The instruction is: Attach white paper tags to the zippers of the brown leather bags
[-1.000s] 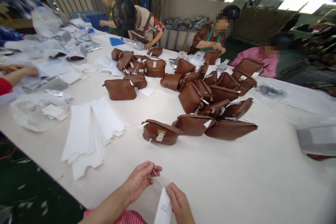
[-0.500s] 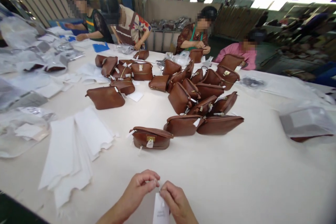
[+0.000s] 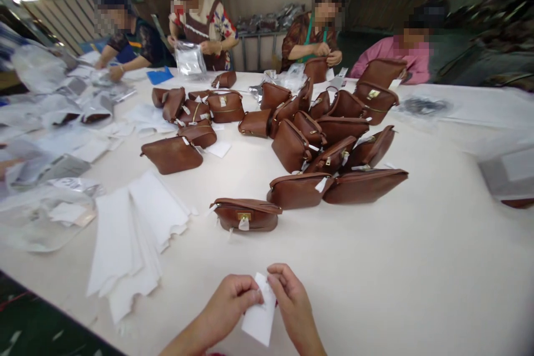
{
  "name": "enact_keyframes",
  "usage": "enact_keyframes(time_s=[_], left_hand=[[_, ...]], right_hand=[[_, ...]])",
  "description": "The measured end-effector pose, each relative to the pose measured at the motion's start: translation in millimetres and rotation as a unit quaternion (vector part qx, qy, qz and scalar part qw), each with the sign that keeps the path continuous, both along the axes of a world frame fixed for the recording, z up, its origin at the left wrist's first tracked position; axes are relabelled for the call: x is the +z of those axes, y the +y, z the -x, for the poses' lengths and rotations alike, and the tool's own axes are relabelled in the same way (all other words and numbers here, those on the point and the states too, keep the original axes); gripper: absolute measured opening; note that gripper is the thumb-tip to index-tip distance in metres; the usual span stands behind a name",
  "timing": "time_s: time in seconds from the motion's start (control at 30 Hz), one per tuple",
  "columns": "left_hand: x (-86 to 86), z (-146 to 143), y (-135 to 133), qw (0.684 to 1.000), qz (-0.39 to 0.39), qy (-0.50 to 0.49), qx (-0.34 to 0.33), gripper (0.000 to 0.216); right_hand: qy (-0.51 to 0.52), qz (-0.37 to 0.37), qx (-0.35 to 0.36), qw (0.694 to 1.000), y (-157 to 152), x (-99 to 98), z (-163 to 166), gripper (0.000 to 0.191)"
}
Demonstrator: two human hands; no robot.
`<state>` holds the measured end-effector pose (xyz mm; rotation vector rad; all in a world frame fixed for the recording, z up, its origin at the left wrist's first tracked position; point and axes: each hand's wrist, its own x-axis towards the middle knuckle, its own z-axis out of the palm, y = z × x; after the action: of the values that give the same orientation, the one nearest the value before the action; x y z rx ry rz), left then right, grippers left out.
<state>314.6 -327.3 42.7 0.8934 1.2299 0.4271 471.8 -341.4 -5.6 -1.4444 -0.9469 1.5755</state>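
Observation:
Low in the view, my left hand (image 3: 233,301) pinches a white paper tag (image 3: 260,321) between thumb and forefinger. My right hand (image 3: 295,299) has its thumb and forefinger closed at the tag's upper right edge. The tag tilts between both hands, above the table, with its lower end pointing down. Any string at its top is too small to make out. Just beyond my hands a small brown leather handbag (image 3: 258,221) stands upright, with a gold clasp wrapped in white.
Several brown handbags (image 3: 298,192) crowd the middle of the white table (image 3: 375,267). White paper sheets (image 3: 120,239) and clear plastic bags (image 3: 45,228) lie at left. A wrapped bag (image 3: 511,175) sits at the right edge. Several people work along the far side.
The tag has risen and tilted between my hands, and its printed face no longer shows. My left fingers have moved from near its top onto the tag. The view has shifted slightly.

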Motion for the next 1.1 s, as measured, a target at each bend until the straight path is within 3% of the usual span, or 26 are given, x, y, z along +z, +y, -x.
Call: enact_keyframes(time_s=[0.1,0.33,0.6,0.73,0.8,0.9,1.0,1.1], left_hand=[[5.5,3,4,1.0,0.006,-0.006,0.007,0.034],[9.6,6,5,1.0,-0.008,-0.002,0.004,0.035],[5.2,5,-4,1.0,0.008,0.002,0.022,0.025],[-9.8,9,-10,0.999,0.004,0.031,0.009,0.022],[-15.8,12,-12,0.998,-0.038,0.054,-0.009,0.025],[-17.6,19,-17,0.988,-0.131,0.076,-0.016,0.032],[-11.8,23,-23,0.973,-0.217,0.074,-0.008,0.038],[-5.2,25,-26,0.955,-0.289,0.062,-0.002,0.04]], right_hand=[[0.028,-0.013,-0.026,0.999,0,4.8,-2,0.039],[0.113,0.023,0.015,0.993,-2,14.8,0,0.048],[-0.078,-0.07,0.051,0.993,-2,-0.3,-1,0.041],[-0.153,-0.161,-0.002,0.975,4,-1.9,-4,0.041],[-0.116,-0.163,-0.027,0.979,8,3.7,-3,0.041],[0.049,-0.045,-0.042,0.997,11,13.3,2,0.043],[0.206,0.052,-0.059,0.975,10,15.6,10,0.049],[0.241,0.062,0.007,0.968,5,12.1,17,0.053]])
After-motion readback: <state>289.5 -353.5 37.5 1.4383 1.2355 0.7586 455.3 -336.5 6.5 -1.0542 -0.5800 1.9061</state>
